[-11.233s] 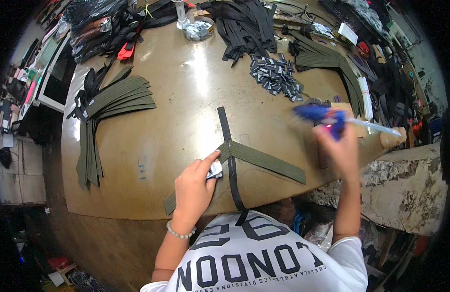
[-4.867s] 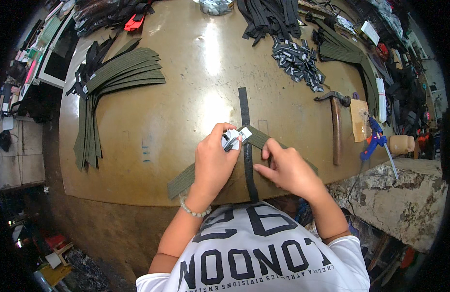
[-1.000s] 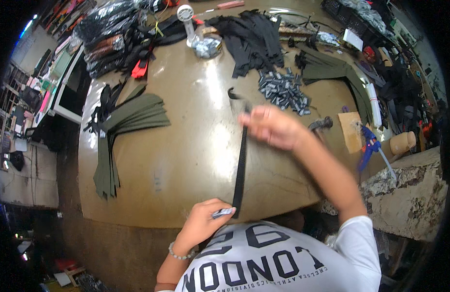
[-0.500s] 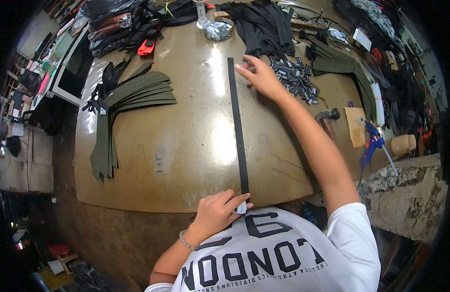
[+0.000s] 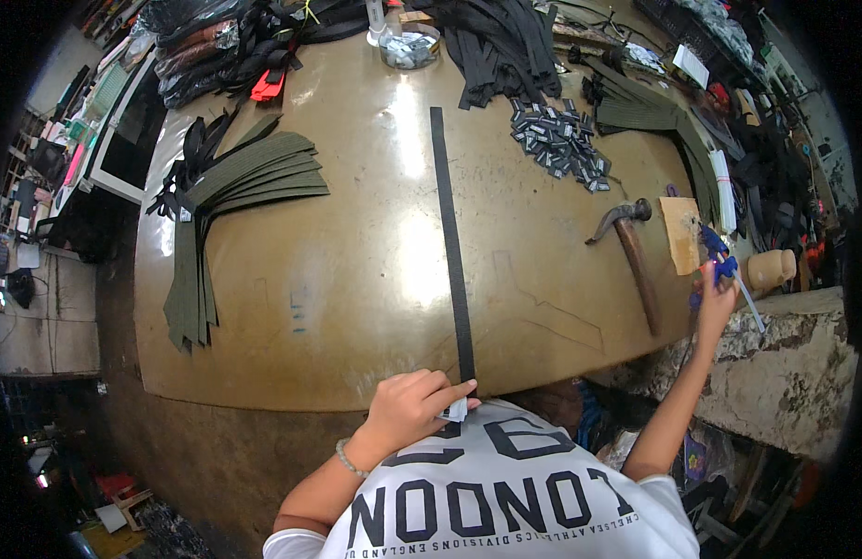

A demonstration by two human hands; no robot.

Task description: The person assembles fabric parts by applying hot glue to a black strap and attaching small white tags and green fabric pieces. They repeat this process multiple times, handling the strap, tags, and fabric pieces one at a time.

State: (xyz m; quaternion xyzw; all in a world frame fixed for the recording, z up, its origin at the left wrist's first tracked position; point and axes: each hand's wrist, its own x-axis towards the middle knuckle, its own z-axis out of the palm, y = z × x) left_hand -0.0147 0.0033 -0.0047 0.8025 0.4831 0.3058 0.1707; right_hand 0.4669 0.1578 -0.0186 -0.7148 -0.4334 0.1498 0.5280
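A long black webbing strap [image 5: 451, 233] lies straight down the middle of the table. At the table's near edge my left hand [image 5: 410, 407] is closed on the strap's near end, with small white labels [image 5: 456, 410] under its fingers. Off to the right, my right hand [image 5: 718, 296] grips a blue glue gun [image 5: 724, 266], from which a pale glue stick [image 5: 751, 298] sticks out. Beside the gun is a piece of tan cardboard [image 5: 679, 235]. The palm side of my right hand's grip is partly hidden.
A hammer [image 5: 636, 261] lies left of the cardboard. Farther back are a pile of small black-and-white pieces [image 5: 561, 144], black straps [image 5: 496, 51] and a clear round container [image 5: 409, 48]. Olive straps are fanned out at left [image 5: 254, 172] and right [image 5: 645, 110].
My right hand has left the far end of the strap, swung right and nearer, and taken hold of the glue gun. My left hand stays on the strap's near end.
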